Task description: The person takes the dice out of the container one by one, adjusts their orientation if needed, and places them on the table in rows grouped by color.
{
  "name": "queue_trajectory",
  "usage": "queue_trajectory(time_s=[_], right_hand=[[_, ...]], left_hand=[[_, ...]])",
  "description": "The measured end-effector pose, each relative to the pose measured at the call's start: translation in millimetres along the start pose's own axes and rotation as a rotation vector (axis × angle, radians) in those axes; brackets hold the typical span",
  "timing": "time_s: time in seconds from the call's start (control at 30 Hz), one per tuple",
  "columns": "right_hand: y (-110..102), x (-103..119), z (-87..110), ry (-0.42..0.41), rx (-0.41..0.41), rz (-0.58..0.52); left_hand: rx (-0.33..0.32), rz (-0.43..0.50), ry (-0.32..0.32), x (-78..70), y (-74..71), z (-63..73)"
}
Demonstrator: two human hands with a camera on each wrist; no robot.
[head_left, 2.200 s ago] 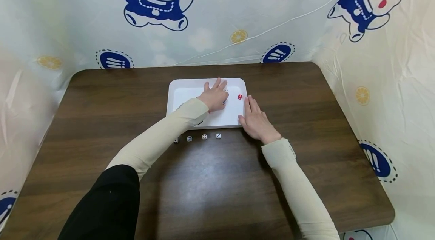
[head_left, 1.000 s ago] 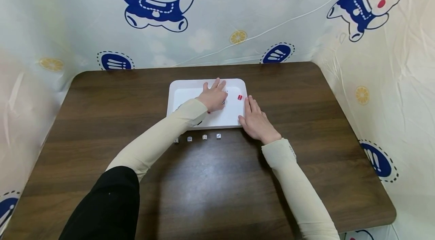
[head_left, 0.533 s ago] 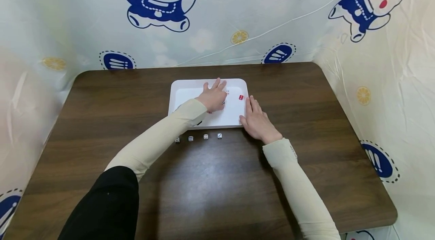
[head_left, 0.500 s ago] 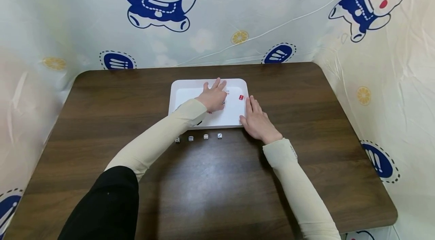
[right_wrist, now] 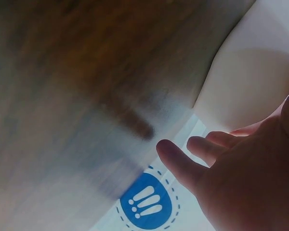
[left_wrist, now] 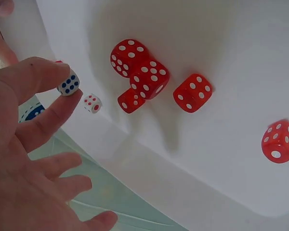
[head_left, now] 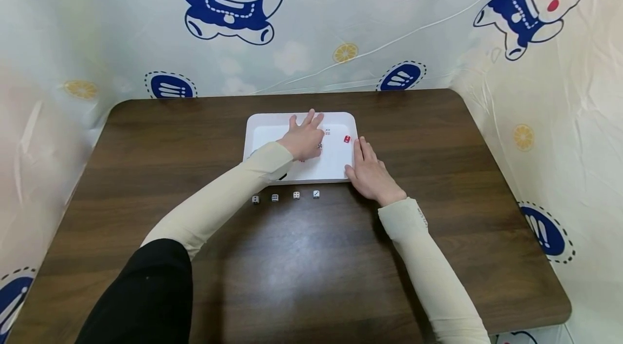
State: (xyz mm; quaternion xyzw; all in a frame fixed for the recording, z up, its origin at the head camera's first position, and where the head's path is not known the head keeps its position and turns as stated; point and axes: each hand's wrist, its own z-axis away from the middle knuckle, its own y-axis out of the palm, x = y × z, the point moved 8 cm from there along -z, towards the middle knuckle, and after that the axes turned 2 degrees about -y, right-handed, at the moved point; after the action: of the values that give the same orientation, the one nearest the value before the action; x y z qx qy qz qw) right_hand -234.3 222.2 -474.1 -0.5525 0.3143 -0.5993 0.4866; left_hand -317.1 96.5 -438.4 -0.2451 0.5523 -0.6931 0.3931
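Observation:
My left hand (head_left: 300, 142) is over the white tray (head_left: 323, 171), pinching a small white die with blue pips (left_wrist: 70, 85) between thumb and a finger; the other fingers are spread. Below it in the left wrist view lie several red dice with white pips, among them one red die (left_wrist: 193, 93) lying apart from a cluster. A white die with red pips (left_wrist: 92, 103) sits close to the pinched die. At the tray's right side, my right hand (head_left: 372, 176) lies with extended fingers along the rim, holding nothing. My left hand and forearm hide part of the tray.
In front of the tray, several white dice stand in a row on the brown wooden table (head_left: 282, 268), including the rightmost white die (head_left: 316, 194). A red die (head_left: 347, 139) lies near the tray's right rim. Patterned sheeting (head_left: 311, 19) hangs behind the table.
My left hand has drawn slightly left over the tray, and the leftmost die of the front row now shows whole beside my sleeve. My right hand stays at the rim. The head view has shifted slightly.

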Motion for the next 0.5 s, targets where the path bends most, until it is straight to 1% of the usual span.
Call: queue_trajectory(time_s=[0.2, 0.5], right_hand=[[-1, 1, 0.4, -0.004, 0.001, -0.005], [-1, 1, 0.4, -0.002, 0.000, -0.004]], left_hand=[[-0.021, 0.023, -0.021, 0.0, -4.4, 6.1], [-0.037, -0.005, 0.002, -5.6, -5.9, 13.0]])
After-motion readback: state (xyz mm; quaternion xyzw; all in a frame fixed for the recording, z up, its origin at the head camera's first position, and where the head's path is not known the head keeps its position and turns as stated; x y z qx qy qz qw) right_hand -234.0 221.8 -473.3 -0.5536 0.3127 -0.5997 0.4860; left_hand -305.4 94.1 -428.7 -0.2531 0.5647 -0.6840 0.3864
